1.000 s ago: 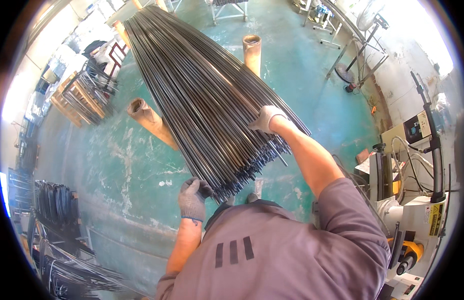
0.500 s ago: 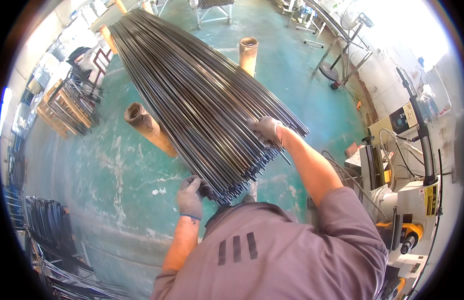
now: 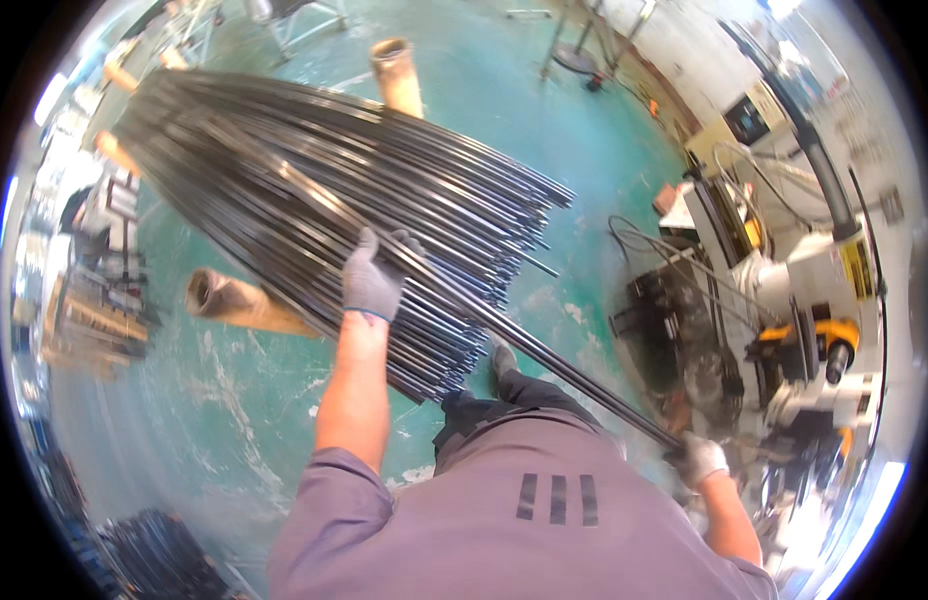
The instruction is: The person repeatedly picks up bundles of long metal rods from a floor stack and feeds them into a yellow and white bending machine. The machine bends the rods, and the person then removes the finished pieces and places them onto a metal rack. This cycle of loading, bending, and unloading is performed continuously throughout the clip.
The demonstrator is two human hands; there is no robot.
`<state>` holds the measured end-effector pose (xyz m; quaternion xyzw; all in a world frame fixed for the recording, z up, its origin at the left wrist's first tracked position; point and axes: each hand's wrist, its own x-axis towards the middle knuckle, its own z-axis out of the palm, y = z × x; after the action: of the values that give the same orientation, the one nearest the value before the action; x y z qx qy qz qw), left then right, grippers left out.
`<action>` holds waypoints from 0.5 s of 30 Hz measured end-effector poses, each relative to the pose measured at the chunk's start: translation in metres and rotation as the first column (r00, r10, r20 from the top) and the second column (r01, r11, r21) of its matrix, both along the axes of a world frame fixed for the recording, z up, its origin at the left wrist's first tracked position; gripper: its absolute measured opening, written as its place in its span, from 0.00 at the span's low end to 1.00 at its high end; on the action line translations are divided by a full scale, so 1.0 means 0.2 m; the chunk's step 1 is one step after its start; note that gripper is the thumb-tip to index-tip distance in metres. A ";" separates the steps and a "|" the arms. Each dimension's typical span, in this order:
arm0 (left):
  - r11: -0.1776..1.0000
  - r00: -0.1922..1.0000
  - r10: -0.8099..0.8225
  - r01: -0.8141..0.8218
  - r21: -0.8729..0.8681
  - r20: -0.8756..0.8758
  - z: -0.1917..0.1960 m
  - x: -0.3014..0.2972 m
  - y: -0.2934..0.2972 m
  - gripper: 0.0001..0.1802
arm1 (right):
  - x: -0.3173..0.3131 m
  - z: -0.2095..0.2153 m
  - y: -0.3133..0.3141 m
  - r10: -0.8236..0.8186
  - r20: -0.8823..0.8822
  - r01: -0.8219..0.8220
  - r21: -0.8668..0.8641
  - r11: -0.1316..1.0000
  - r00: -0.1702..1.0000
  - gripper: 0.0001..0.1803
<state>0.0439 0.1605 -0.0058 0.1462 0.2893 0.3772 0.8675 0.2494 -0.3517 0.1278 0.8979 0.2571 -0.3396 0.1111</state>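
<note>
On the floor: a green painted workshop floor (image 3: 484,110) is showing scuffs and pale worn patches, and it is carrying everything in view.
Room: machines are crowding the right side, among them a grey machine (image 3: 784,280) with a yellow part and loose cables; blurred racks are standing along the left rim.
Rod bundle (image 3: 314,230): a big heap of long dark steel rods is lying slantwise across the floor, its cut ends fanning out toward the person's feet.
Supports: the bundle is resting on tan cardboard tubes, one tube (image 3: 239,302) sticking out on the left below the rods, another tube (image 3: 396,72) standing out at the far side.
Single rod (image 3: 544,350): one rod is running apart from the heap, slanting from the top of the bundle down to the lower right.
Left hand (image 3: 372,275): gloved in grey, it is clenching around this single rod where it is lying on top of the bundle.
Right hand (image 3: 699,458): gloved too, it is gripping the rod's near end, low at the right beside the machines.
Containers: none are clear enough to tell.
Labels: a yellow strip on a machine post (image 3: 856,265) is too blurred to tell more.
Person: a purple-grey shirt with three dark bars is filling the lower edge; one shoe (image 3: 502,355) is standing just beside the rod ends.
</note>
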 end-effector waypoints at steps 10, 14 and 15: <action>0.986 0.955 -0.162 0.168 0.005 -0.247 0.16 0.25 -0.50 0.09 | -0.09 -0.56 -0.40 -0.210 0.396 0.044 0.388 0.921 0.894 0.14; 0.979 0.969 -0.188 0.198 0.051 -0.163 0.36 0.42 -0.73 0.08 | 0.10 -0.70 -0.86 -0.303 0.424 0.110 0.421 0.900 0.854 0.07; 0.950 0.970 -0.201 0.228 0.215 -0.138 0.41 0.45 -0.71 0.09 | 0.17 -0.72 -1.00 -0.336 0.411 0.165 0.398 0.902 0.847 0.05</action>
<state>0.1347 0.0187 0.0758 0.2974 0.2755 0.3024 0.8627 0.2824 -0.5514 -0.0164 0.9843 0.1570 -0.0724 -0.0364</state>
